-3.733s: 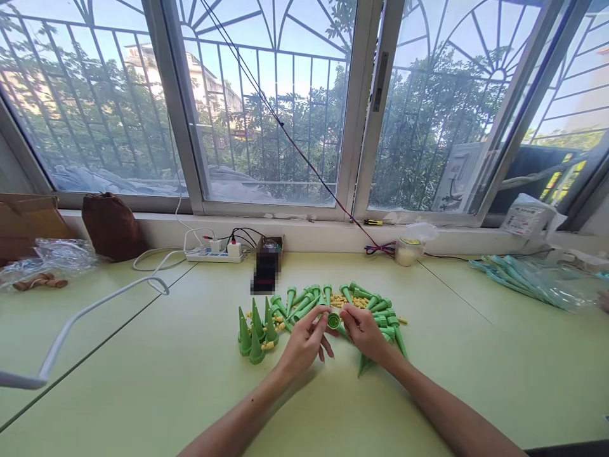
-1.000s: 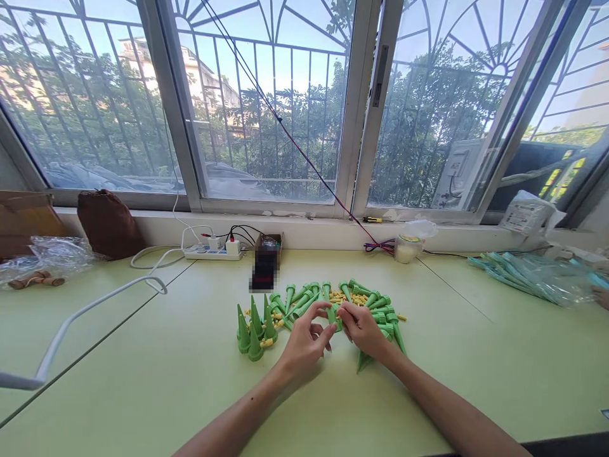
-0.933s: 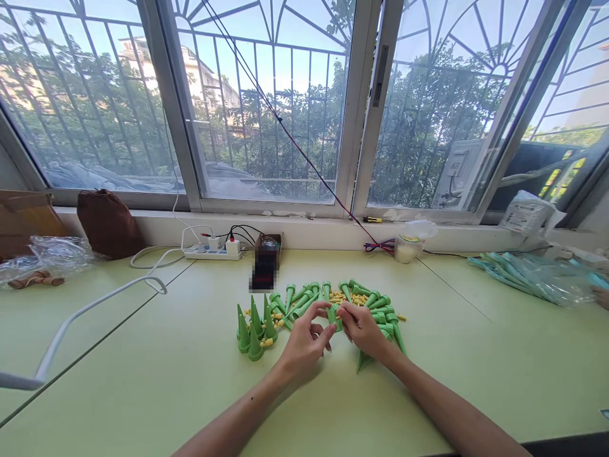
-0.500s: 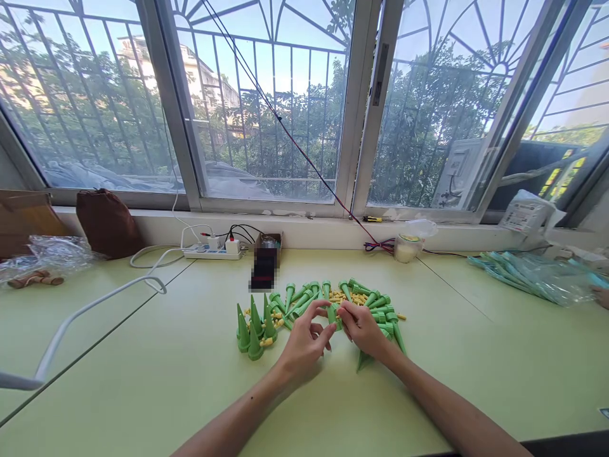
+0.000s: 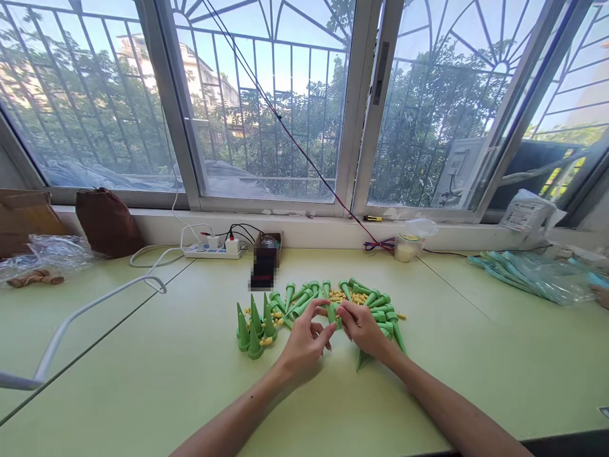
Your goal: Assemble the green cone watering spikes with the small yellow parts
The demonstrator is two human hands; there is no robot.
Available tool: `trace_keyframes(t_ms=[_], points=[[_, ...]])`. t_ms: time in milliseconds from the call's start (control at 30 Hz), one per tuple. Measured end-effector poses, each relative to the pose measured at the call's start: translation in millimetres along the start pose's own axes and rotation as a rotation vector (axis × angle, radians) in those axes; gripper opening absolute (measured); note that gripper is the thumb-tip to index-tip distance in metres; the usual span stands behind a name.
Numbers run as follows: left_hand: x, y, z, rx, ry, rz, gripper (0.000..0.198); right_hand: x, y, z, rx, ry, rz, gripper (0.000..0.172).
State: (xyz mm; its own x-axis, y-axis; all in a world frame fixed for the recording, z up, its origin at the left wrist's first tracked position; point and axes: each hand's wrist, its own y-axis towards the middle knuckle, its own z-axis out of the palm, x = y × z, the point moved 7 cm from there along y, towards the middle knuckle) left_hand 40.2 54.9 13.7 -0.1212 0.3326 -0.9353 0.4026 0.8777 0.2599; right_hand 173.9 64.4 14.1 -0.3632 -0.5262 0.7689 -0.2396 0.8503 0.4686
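In the middle of the table, my left hand (image 5: pixel 308 336) holds a green plastic spike (image 5: pixel 333 313) between thumb and fingers. My right hand (image 5: pixel 364 327) is pinched close against the same piece; its fingertips hide whatever they grip. Several hollow green spikes with ribbed caps (image 5: pixel 309 293) lie in an arc behind and beside both hands. Small yellow pegs (image 5: pixel 340 296) are heaped among them. Left of my left hand, several green cones (image 5: pixel 243 333) stand upright on their wide ends, points up, with a few yellow pegs between them.
A white power strip (image 5: pixel 214 252) and a small open box (image 5: pixel 273 244) sit near the window ledge. A white cable arm (image 5: pixel 71 324) crosses the left side. A jar (image 5: pixel 408 247) stands at the back; plastic bags (image 5: pixel 533 276) lie right. A brown bag (image 5: pixel 108 222) is back left.
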Motion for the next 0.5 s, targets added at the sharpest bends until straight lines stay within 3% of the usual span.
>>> trace_keyframes(t_ms=[500], points=[[1.1,0.2,0.2,-0.003,-0.03,-0.007,0.042,0.6,0.2,-0.1,-0.011,-0.007,0.015,0.041]])
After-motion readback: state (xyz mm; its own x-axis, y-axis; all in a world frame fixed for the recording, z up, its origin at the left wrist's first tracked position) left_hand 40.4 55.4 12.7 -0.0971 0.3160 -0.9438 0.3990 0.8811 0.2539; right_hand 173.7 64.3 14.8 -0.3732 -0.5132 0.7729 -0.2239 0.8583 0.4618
